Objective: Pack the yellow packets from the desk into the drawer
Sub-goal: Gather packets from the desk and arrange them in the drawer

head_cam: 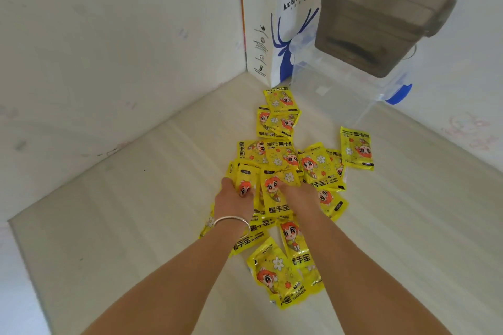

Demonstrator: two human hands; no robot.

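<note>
Fingers of both hands are buried in the pile of yellow foil packets at the centre of the frame, so most of each grasp is hidden. The left hand, with a thin silver bangle on its wrist, curls its fingers over the edge of one packet and seems to grip it. The right hand lies on the next packet, its fingertips tucked under the foil; whether it grips or only presses I cannot tell.

Packets are strewn over the pale wood-grain table, overlapping from the middle of the frame down to the lower centre, with one lying apart at centre right. Several are partly covered by the forearms.

At the upper right stands a clear plastic storage box with a blue clasp, hard to make out against the wall. On top of it sits a smoky grey translucent tub, its contents dim and blurred. Just beside these, at upper centre, a white paper bag with blue print is cut off by the top edge.
</note>
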